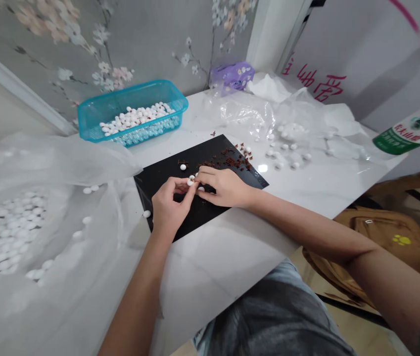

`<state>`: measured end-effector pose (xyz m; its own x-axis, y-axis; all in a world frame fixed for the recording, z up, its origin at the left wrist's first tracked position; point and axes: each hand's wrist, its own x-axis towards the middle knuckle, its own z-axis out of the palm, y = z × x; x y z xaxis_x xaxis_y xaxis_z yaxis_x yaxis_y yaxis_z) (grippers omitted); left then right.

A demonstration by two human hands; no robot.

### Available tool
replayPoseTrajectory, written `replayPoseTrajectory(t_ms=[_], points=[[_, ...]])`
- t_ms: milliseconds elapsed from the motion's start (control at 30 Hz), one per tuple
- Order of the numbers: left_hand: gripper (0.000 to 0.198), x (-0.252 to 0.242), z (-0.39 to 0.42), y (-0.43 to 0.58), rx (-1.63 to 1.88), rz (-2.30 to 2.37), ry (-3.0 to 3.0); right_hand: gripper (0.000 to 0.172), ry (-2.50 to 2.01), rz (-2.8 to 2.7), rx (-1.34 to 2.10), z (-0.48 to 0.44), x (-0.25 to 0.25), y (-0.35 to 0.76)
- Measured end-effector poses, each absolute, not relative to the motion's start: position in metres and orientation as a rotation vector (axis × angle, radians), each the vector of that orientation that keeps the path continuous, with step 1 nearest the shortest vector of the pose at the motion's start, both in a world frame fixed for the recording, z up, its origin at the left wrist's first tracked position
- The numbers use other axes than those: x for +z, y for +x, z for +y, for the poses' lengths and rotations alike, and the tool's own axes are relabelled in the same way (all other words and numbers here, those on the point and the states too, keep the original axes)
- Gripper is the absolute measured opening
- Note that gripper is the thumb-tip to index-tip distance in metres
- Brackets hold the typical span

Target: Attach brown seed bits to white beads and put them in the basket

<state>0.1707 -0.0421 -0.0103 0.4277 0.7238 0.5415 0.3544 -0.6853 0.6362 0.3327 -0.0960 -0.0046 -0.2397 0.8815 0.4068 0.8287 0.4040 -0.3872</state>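
Observation:
My left hand point(168, 205) and my right hand point(221, 187) meet over a black sheet point(165, 173) on the white table. Both are closed in a pinch around a small white seed point(190, 182) held between their fingertips. Another white seed point(183, 167) lies on the sheet just beyond them. A pile of reddish-brown skins point(232, 160) sits at the sheet's far right corner. One more white seed point(146, 213) rests at the sheet's left edge.
A teal basket point(174, 101) of white seeds stands at the back. A clear plastic bag point(13, 227) holding many seeds lies at the left. Crumpled clear plastic point(254, 113) with scattered seeds point(287, 151) is at the back right. A brown bag point(388, 242) sits beside the table.

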Motion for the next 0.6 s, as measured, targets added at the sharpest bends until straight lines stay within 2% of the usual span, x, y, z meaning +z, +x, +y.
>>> replayPoseTrajectory(t_ms=[600], points=[[0.018, -0.0073, -0.0446, 0.1699, 1.163, 0.855, 2.268, 0.019, -1.421, -1.994, 0.109, -0.0985, -0.001, 0.3351]])
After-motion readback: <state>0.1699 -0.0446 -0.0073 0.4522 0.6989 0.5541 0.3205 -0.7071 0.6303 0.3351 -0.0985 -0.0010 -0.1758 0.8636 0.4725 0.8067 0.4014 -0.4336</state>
